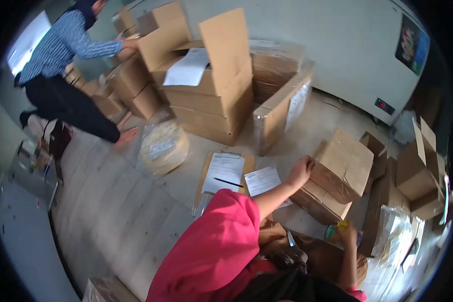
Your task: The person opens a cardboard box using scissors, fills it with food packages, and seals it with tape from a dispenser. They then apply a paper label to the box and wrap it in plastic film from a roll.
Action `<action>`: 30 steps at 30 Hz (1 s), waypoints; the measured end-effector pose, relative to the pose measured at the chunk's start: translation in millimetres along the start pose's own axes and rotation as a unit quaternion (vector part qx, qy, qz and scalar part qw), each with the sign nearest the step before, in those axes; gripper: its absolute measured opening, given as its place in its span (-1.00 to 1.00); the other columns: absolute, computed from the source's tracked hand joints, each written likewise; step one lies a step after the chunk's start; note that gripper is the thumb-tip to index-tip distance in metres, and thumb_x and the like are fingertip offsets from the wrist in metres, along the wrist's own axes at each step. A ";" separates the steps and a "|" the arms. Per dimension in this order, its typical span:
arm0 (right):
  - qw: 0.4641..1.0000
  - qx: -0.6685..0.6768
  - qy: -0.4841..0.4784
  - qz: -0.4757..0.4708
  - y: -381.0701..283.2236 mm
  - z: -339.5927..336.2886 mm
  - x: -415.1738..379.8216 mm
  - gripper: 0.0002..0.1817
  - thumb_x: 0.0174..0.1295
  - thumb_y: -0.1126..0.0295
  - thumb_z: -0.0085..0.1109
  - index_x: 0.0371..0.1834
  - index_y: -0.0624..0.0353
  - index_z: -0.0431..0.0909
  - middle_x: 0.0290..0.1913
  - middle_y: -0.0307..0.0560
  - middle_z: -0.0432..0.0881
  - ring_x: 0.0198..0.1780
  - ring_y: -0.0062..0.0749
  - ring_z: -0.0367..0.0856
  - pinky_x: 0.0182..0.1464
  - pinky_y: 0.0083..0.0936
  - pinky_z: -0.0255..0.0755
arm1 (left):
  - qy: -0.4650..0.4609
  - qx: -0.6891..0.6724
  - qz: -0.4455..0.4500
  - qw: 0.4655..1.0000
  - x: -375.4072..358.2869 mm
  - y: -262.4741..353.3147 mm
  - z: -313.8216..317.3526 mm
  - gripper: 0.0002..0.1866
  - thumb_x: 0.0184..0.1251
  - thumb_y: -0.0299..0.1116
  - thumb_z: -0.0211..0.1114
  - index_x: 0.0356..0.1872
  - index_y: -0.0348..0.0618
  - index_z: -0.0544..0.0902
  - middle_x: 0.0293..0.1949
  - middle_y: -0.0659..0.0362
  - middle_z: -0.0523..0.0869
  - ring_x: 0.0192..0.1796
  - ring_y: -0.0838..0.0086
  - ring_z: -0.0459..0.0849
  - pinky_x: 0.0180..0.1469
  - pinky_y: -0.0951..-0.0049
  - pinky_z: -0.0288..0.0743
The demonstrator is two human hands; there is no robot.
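A closed cardboard box (343,162) rests on top of another cardboard box (321,202) in front of me. My left hand (301,172) is at the near left edge of the upper box, its curled fingers gripping that edge. Lower right, beside the bottom box, my right hand (348,235) is closed around a small yellow and green object (343,224); its exact kind is too small to make out. To the left lie a clipboard (206,183) with a printed sheet (224,171) and a pen (228,182). Another printed sheet (263,180) lies under my left forearm.
Stacked boxes (206,108) with raised flaps stand ahead, beside a large open carton (274,118). A plastic-wrapped round bundle (164,146) sits on the floor. Open boxes (420,171) and clear plastic (393,234) are at right. A person (65,65) leans over boxes at left.
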State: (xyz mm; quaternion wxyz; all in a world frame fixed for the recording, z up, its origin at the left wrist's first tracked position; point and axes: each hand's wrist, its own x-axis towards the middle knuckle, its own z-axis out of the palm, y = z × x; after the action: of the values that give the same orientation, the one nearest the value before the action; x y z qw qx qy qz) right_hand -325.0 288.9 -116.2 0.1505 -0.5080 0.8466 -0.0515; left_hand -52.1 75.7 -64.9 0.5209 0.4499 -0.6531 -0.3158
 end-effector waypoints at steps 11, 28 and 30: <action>0.981 0.157 0.112 0.033 27.5 -94.9 -28.2 -0.60 -0.19 0.46 0.11 -0.15 0.12 0.43 -0.27 0.19 0.60 -0.26 0.10 0.59 -0.22 -0.13 0.44 | 0.058 -0.153 0.037 0.986 13.8 67.5 -42.1 -0.85 0.36 -0.37 0.10 -0.17 -0.21 0.51 -0.33 0.17 0.62 -0.29 0.54 0.60 -0.22 0.52 0.52; 0.906 0.122 0.186 -0.361 -203.1 -257.6 -124.6 -0.15 -0.28 0.77 0.01 0.29 0.07 0.26 0.08 0.08 0.38 0.14 -0.03 0.37 0.21 -0.24 0.24 | -0.247 -0.615 -0.259 0.703 -28.1 173.4 -72.3 -0.72 0.37 -0.34 0.07 -0.09 -0.36 0.55 -0.27 0.12 0.66 -0.23 0.48 0.66 -0.06 0.51 0.58; 0.883 0.022 0.262 -0.389 -220.5 -255.1 -115.2 -0.20 -0.23 0.76 0.08 0.25 0.01 0.32 -0.14 0.08 0.39 -0.06 0.07 0.42 0.04 -0.16 0.34 | -0.225 -0.597 -0.258 0.725 -16.5 172.6 -83.0 -0.74 0.36 -0.34 0.09 -0.13 -0.36 0.58 -0.32 0.14 0.67 -0.31 0.51 0.66 -0.15 0.54 0.59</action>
State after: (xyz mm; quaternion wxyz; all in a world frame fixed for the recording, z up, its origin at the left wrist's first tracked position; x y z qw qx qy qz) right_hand -166.6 267.5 202.3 -0.0973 -0.7611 0.5880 -0.2560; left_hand -15.9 163.8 102.1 0.4177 0.1128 -0.2866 -0.8548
